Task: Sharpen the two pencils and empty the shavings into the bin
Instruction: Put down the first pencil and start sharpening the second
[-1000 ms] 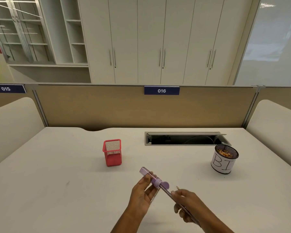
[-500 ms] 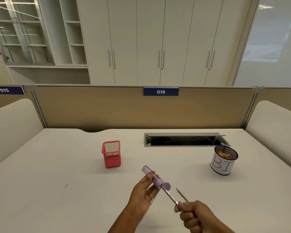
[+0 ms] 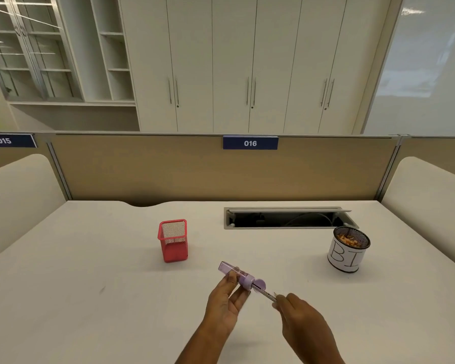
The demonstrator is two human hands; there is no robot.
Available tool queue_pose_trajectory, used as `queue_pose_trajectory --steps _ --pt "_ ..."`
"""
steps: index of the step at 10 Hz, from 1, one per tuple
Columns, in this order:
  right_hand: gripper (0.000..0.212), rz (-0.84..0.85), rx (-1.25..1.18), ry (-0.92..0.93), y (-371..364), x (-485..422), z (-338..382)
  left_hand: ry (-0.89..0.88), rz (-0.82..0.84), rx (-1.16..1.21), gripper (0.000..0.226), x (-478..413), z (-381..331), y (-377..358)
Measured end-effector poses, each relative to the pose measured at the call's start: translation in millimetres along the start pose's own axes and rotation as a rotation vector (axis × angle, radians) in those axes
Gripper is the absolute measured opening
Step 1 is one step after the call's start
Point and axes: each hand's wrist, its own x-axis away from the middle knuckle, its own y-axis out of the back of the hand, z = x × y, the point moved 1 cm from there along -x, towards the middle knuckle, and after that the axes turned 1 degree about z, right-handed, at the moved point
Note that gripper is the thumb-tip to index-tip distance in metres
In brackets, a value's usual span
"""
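White desk (image 3: 90, 298) filling the lower view, tan partition behind, open cable tray at the back edge. Red mesh holder (image 3: 173, 240) upright left of centre, nothing visible inside. Black mesh bin (image 3: 349, 249) at far right, wrapped in a hand-lettered paper label, orange-brown shavings already heaped near its rim; well apart from both hands. Lilac tube sharpener (image 3: 237, 277) held above the desk near centre, tilted, clear end up and to the left, small hinged cap flipped open at the lower end. Likely light, hard plastic, smooth and somewhat slippery; best held round the barrel, away from the cap. Left hand (image 3: 226, 303) wrapped loosely round that barrel, thumb on top, fingers beneath, closed enough to steady it. Pencil (image 3: 264, 292) entering the sharpener mouth, shaft running down and right into the other hand. Thin, stiff, light; lead tip brittle under side load, so a grip close to the sharpener and a straight axial push seem wisest. Right hand (image 3: 300, 316) pinched closed on the pencil shaft, fingertips just short of the sharpener, the two hands near but not touching. Second pencil not clearly visible; possibly hidden in the right hand, cannot tell. Step in hand judged as sharpening, emptying not yet begun.
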Motion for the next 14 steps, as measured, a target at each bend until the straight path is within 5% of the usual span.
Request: queue_pose_trajectory --steps 1,2,3,4,6,7,8,9,10,11,13,14 --pt "0.037 0.336 -0.429 -0.38 10 -5 12 -0.005 0.007 -0.044 0.014 2 -2 -1" --pt "0.026 0.667 -1.441 -1.15 19 -9 4 0.011 0.024 -0.094 0.017 5 -4 1" --pt "0.026 0.75 -1.491 -1.222 20 -6 1 0.025 0.026 -0.097 0.017 6 -3 3" --pt "0.025 0.654 -1.155 -1.002 19 -4 4 0.031 0.013 -0.066 0.015 6 1 5" --pt "0.02 0.192 -0.158 -0.204 12 15 -4 0.028 -0.014 0.003 0.012 6 9 4" --pt "0.051 0.084 -0.03 -0.072 1 12 -3 0.023 0.002 0.009 0.013 10 10 2" --pt "0.046 0.41 -0.395 -0.396 15 12 4 0.019 0.01 -0.021 0.014 13 10 1" --pt "0.045 0.679 -1.231 -1.039 24 3 -2 0.032 0.033 -0.038 0.016 16 10 4" --pt "0.041 0.759 -1.392 -1.159 28 3 -2 0.035 0.044 -0.058 0.016 18 8 4" --pt "0.022 0.645 -1.125 -0.941 27 2 6 0.025 0.034 -0.064 0.016 18 6 2" --pt "0.019 0.17 -0.246 -0.193 12 15 -1 0.015 -0.009 -0.024 0.011 15 9 4" --pt "0.038 0.099 -0.092 -0.021 -1 17 -5 0.01 -0.004 -0.013 0.011 16 11 1"
